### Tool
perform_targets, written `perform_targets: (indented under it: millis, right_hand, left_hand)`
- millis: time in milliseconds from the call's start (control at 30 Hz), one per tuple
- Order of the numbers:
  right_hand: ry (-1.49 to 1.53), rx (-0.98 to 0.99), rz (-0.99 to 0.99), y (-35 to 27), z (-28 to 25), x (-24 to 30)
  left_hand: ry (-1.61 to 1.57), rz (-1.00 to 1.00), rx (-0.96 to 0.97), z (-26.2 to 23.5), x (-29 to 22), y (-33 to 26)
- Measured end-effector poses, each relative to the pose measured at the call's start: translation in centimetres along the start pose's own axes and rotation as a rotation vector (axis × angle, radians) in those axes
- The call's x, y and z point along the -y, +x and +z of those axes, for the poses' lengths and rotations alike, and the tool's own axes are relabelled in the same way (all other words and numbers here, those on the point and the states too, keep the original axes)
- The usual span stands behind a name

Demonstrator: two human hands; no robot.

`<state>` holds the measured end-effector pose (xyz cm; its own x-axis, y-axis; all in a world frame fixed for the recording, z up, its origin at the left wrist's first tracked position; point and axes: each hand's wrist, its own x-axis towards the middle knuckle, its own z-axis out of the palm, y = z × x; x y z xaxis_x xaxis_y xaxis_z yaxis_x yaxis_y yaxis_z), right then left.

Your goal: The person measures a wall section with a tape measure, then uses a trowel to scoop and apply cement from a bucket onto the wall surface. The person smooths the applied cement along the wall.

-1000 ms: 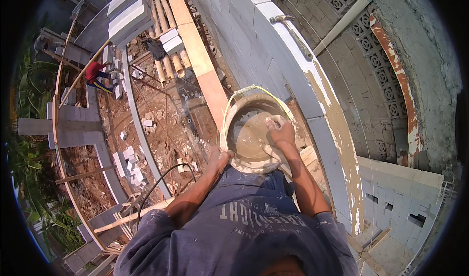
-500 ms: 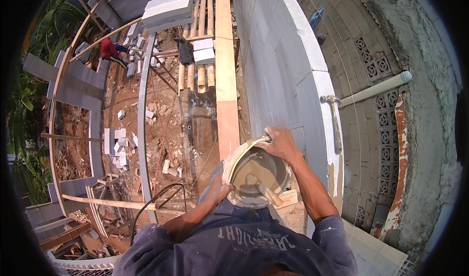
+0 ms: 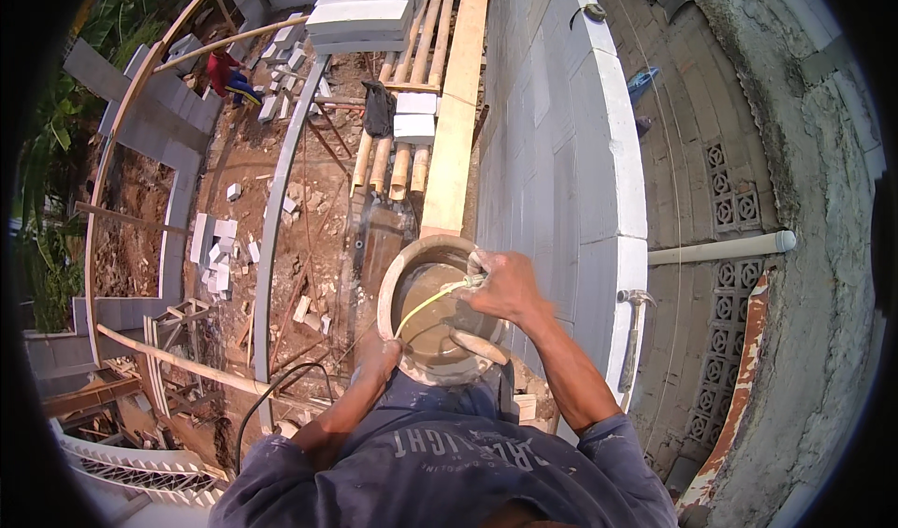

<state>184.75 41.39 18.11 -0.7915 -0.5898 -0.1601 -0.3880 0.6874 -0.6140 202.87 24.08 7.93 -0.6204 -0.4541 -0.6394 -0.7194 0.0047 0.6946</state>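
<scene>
A round bucket [image 3: 385, 296] with a mortar-smeared rim is in front of my body, its opening turned up toward me. Wet grey-brown mortar [image 3: 432, 289] lies inside. From it a wooden tool handle [image 3: 480, 346] leans against the near right rim; the tool's head is hidden in the mix. A thin yellow-green cord handle [image 3: 432, 298] crosses the opening. My right hand [image 3: 508, 287] is closed around the cord's end at the right rim. At the lower left rim my left hand [image 3: 379, 358] is closed, gripping the bucket's edge.
To the right runs a pale block wall [image 3: 613, 182] with a claw hammer [image 3: 632, 336] on top. Beyond it a white pipe [image 3: 720, 248] juts out. Ahead are a plank [image 3: 453, 144], bamboo poles [image 3: 400, 168] and stacked blocks [image 3: 360, 18]. A person in red [image 3: 223, 72] sits far left below.
The bucket has shifted left and its opening now faces me more. The cord, earlier along the left rim, now crosses the opening. My right hand has moved left and the view has swung.
</scene>
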Motion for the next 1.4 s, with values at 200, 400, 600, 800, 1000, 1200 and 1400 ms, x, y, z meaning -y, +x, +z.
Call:
perform_targets:
  millis: [200, 400, 600, 800, 1000, 1200, 1400]
  right_hand:
    - [0.008, 0.0, -0.101, 9.5, -1.6, 0.3]
    - [0.048, -0.006, -0.154, 20.1, -6.7, -0.1]
    - [0.002, 0.009, -0.198, 29.4, -13.5, -1.5]
    - [-0.049, -0.041, -0.219, 38.3, -19.4, -2.8]
    - [-0.052, -0.097, -0.225, 47.6, -23.1, -5.2]
    - [-0.176, 0.056, -0.11, 58.9, -26.3, -9.0]
    - [-0.249, 0.237, -0.061, 71.6, -28.7, -13.3]
  left_hand:
    - [-0.135, 0.026, -0.06, -0.3, -4.4, 5.9]
    - [-0.172, 0.02, -0.118, 0.6, -13.2, 13.9]
    - [-0.228, 0.032, -0.084, 2.1, -24.2, 20.5]
    - [-0.168, 0.099, -0.126, 4.0, -32.3, 27.9]
    - [-0.194, 0.101, -0.011, 5.4, -40.0, 36.1]
    - [-0.553, 0.109, 0.289, 8.1, -46.4, 46.8]
    - [-0.64, 0.195, 0.37, 10.4, -48.5, 58.0]
